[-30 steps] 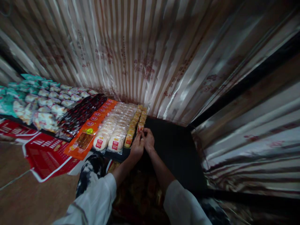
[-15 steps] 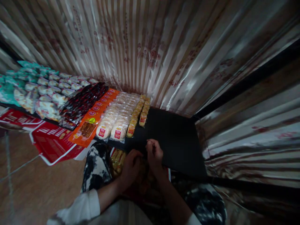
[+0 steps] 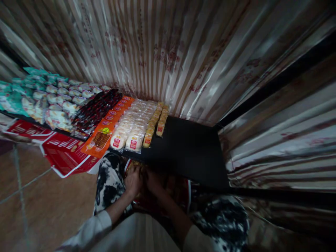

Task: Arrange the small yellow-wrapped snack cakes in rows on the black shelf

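Low in the view, my left hand and my right hand meet over a red container with a white rim between my knees. The fingers of both hands are curled close together at its far left part, against yellow-wrapped snack packets. What the fingers pinch is too dark to make out. Just beyond, on a black shelf, lie two rows of narrow yellow-wrapped snacks. Beside them run two rows of round white packaged cakes.
Farther left on the shelf are an orange pack of sticks, dark red wrapped packets, white packets and teal packets. A red printed box sits below. A striped curtain hangs behind; a black bar slants at right.
My right hand has come down and left from the shelf's front edge into the container. My left hand has shifted left, and the two hands are now together. The view has shifted slightly.
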### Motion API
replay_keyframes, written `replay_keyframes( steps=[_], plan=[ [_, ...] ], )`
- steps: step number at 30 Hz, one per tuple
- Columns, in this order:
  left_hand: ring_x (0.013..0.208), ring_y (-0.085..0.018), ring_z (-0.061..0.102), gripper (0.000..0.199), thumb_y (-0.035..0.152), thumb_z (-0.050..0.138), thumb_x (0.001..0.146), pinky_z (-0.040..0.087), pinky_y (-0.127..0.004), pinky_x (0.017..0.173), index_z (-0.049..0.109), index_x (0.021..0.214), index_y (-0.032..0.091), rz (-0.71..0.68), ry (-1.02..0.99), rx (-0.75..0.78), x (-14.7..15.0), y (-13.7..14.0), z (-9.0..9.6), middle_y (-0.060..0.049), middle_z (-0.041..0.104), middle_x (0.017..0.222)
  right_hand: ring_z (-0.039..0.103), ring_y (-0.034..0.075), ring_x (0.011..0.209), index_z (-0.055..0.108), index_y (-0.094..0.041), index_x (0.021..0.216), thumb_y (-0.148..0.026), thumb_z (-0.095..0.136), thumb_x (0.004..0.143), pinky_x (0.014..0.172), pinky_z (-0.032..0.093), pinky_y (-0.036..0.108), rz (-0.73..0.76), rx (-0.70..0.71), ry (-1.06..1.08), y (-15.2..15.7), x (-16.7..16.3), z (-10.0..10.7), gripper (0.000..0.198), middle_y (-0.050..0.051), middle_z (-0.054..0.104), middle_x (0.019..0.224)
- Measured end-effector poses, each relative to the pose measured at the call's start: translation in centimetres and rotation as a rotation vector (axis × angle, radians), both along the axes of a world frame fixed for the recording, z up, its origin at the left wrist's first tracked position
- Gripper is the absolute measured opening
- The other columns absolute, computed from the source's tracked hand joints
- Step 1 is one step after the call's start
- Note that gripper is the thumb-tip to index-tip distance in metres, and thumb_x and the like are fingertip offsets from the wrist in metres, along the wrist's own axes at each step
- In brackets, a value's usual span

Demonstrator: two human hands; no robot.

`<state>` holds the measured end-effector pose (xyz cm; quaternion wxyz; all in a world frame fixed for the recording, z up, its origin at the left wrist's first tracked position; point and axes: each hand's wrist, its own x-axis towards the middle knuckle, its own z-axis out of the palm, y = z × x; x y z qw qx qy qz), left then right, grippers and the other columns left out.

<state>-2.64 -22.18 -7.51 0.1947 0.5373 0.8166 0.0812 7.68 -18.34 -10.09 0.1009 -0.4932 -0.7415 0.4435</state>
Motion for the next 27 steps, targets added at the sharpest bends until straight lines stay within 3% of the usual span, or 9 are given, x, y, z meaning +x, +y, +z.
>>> replay_keyframes(
  steps=[2,6,9,12,17,21,27],
  plan=[
    [0.111,-0.025,0.051,0.035,0.017,0.039,0.085,0.045,-0.035,0.09,0.056,0.115,0.017,-0.092,0.125,0.023,-0.3,0.3,0.1,-0.012,0.059,0.114,0.058,0.019,0.105,0.059,-0.016,0.109,-0.012,0.038,0.087,0.091,0.041,0.029,-0.019,-0.035,0.013,0.2,-0.4,-0.3,0.031,0.012,0.063,0.114],
    [0.106,-0.028,0.053,0.036,0.011,0.037,0.084,0.049,-0.038,0.077,0.056,0.115,0.012,-0.207,0.261,-0.09,-1.2,1.3,-0.7,-0.016,0.06,0.11,0.058,0.018,0.105,0.059,-0.016,0.109,-0.01,0.04,0.085,0.091,0.04,0.027,-0.019,-0.072,0.035,0.3,-1.0,-1.1,0.031,0.012,0.063,0.114],
    [0.108,-0.028,0.052,0.041,0.006,0.033,0.083,0.048,-0.039,0.08,0.054,0.118,0.009,-0.228,0.296,-0.13,-1.4,1.6,-1.4,-0.017,0.06,0.113,0.06,0.018,0.1,0.061,-0.017,0.104,-0.012,0.04,0.085,0.087,0.042,0.027,-0.009,-0.06,-0.002,0.2,-1.2,-1.6,0.029,0.01,0.066,0.107],
    [0.111,-0.028,0.051,0.043,0.006,0.032,0.084,0.045,-0.04,0.087,0.052,0.122,0.01,-0.244,0.296,-0.076,-1.2,1.5,-1.6,-0.016,0.058,0.119,0.061,0.018,0.098,0.06,-0.016,0.103,-0.012,0.04,0.085,0.086,0.043,0.027,-0.029,-0.04,-0.023,0.3,-1.2,-1.7,0.028,0.011,0.066,0.106],
    [0.104,-0.026,0.055,0.046,0.005,0.032,0.082,0.043,-0.039,0.091,0.052,0.124,0.013,-0.27,0.217,0.031,-1.0,0.8,-0.3,-0.014,0.06,0.118,0.06,0.02,0.101,0.06,-0.016,0.105,-0.012,0.037,0.086,0.09,0.042,0.032,-0.077,0.043,-0.052,0.2,-0.4,0.0,0.03,0.012,0.065,0.109],
    [0.109,-0.027,0.052,0.053,0.003,0.035,0.079,0.039,-0.042,0.096,0.046,0.129,0.014,-0.319,0.087,0.106,-1.3,-0.4,1.5,-0.014,0.061,0.116,0.057,0.022,0.108,0.057,-0.016,0.113,-0.011,0.041,0.082,0.096,0.039,0.036,-0.059,0.119,-0.07,-0.8,0.9,1.5,0.035,0.013,0.062,0.116],
    [0.112,-0.026,0.052,0.063,0.007,0.046,0.071,0.039,-0.039,0.097,0.04,0.133,0.012,-0.538,-0.134,0.056,-1.9,-1.5,3.5,-0.014,0.06,0.119,0.053,0.024,0.113,0.054,-0.015,0.119,-0.015,0.051,0.078,0.099,0.038,0.036,-0.016,0.166,-0.023,-2.4,2.9,3.4,0.042,0.013,0.058,0.122]
  ],
)
